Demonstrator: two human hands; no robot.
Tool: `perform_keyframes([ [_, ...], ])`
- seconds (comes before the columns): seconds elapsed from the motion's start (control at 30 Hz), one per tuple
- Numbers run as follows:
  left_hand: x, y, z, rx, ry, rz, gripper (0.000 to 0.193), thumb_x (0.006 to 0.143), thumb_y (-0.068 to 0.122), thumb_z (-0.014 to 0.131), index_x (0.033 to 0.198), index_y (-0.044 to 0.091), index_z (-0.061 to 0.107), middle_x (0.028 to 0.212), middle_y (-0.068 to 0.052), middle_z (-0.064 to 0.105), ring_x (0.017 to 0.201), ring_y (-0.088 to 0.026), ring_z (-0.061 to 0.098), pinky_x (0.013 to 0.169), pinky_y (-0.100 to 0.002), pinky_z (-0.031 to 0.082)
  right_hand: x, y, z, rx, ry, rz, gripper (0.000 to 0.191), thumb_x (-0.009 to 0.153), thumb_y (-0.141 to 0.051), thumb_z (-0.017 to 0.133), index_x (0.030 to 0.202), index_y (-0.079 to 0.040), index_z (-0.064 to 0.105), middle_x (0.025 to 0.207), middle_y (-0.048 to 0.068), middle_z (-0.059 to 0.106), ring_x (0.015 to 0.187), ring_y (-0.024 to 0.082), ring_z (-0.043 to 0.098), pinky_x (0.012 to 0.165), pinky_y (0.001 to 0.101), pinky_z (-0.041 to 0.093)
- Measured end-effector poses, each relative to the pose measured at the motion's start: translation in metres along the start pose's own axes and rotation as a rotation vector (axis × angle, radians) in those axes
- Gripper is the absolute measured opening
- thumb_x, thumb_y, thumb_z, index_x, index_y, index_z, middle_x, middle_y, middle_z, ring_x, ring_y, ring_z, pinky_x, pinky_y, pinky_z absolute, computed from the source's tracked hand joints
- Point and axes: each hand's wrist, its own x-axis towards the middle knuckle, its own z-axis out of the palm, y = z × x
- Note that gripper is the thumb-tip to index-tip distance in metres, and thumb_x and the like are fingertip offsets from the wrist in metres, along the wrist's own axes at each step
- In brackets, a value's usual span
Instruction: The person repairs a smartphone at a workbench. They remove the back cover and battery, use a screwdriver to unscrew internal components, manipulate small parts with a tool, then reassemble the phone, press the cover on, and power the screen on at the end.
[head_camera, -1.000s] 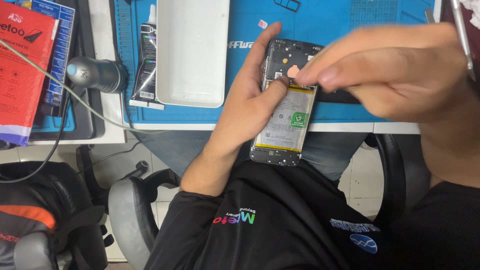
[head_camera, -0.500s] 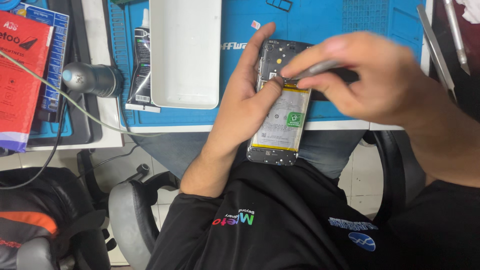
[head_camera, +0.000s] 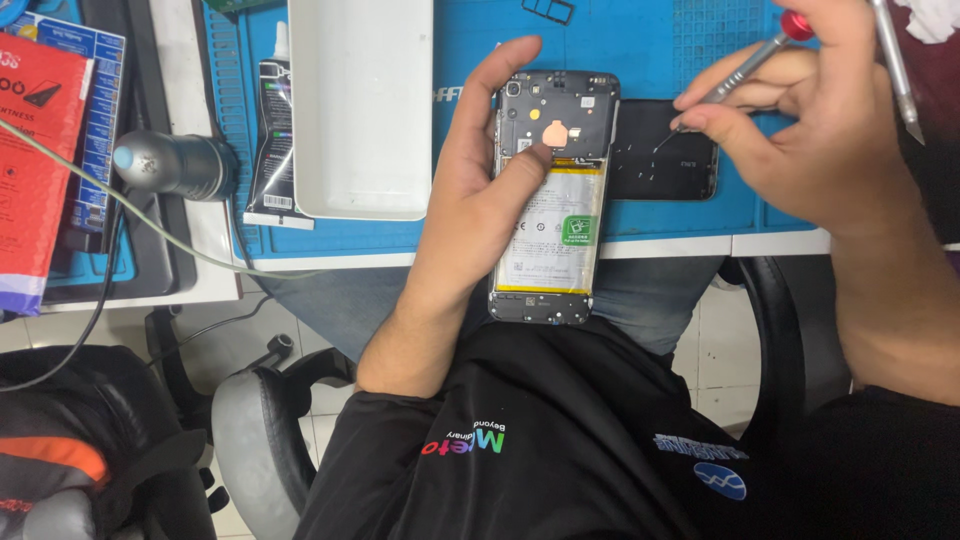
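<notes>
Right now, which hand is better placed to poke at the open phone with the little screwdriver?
The right hand. It already holds the screwdriver, tip over the black pad beside the phone. The left hand is busy gripping the phone.

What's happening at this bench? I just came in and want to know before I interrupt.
A person is working on an opened phone with its back cover off and battery showing. The left hand holds it upright over the edge of the blue mat. The right hand holds a red-capped screwdriver, its tip over a black panel lying on the mat.
</notes>
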Motion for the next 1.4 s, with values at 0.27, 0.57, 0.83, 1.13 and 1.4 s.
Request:
perform_keyframes([
  [0.27, 0.004, 0.004, 0.005, 0.158, 0.018, 0.037, 0.058, 0.101, -0.008, 0.062, 0.153, 0.004, 0.04, 0.155, -0.012, 0.044, 0.15, -0.016, 0.034, 0.128, -0.029, 0.025, 0.0, -0.004, -0.007, 0.319, 0.075, 0.053, 0.062, 0.11, 0.012, 0.059, 0.143, 0.007, 0.006, 0.108, 0.028, 0.068, 0.096, 0.033, 0.077, 0.09, 0.0372, 0.066],
  [0.57, 0.002, 0.007, 0.007, 0.015, 0.008, -0.053, 0.054, 0.106, -0.005, 0.067, 0.153, 0.004, 0.041, 0.141, -0.009, 0.054, 0.122, -0.012, 0.056, 0.113, -0.026, 0.046, 0.027, -0.026, 0.005, 0.931, 0.188, 0.463, 0.084, 0.105, 0.0, 0.056, 0.145, 0.002, -0.018, 0.109, 0.021, 0.069, 0.091, 0.032, 0.08, 0.092, 0.0413, 0.067],
  [0.83, 0.002, 0.009, 0.007, 0.056, -0.002, -0.053, 0.054, 0.106, -0.004, 0.068, 0.153, 0.003, 0.041, 0.137, -0.008, 0.057, 0.122, -0.011, 0.059, 0.11, -0.025, 0.048, 0.029, -0.024, 0.009, 0.945, 0.137, 0.502, 0.09, 0.106, -0.001, 0.054, 0.148, -0.005, -0.026, 0.109, 0.021, 0.07, 0.089, 0.031, 0.081, 0.093, 0.0426, 0.067],
  [1.13, 0.002, 0.008, 0.008, 0.007, 0.002, -0.049, 0.054, 0.105, -0.005, 0.069, 0.15, 0.004, 0.042, 0.136, -0.008, 0.056, 0.12, -0.01, 0.06, 0.108, -0.025, 0.049, 0.016, -0.008, 0.015, 0.784, 0.066, 0.304, 0.088, 0.111, 0.0, 0.048, 0.145, -0.006, -0.033, 0.119, 0.021, 0.072, 0.1, 0.03, 0.08, 0.1, 0.0401, 0.067],
  [1.4, 0.003, 0.008, 0.01, -0.028, -0.014, -0.047, 0.057, 0.097, -0.01, 0.075, 0.142, 0.005, 0.043, 0.126, -0.007, 0.055, 0.116, -0.01, 0.062, 0.102, -0.025, 0.054, 0.021, -0.02, 0.007, 0.279, 0.006, -0.197, 0.053, 0.118, -0.001, 0.043, 0.139, 0.0, -0.006, 0.11, 0.024, 0.067, 0.093, 0.031, 0.077, 0.09, 0.0389, 0.065],
])
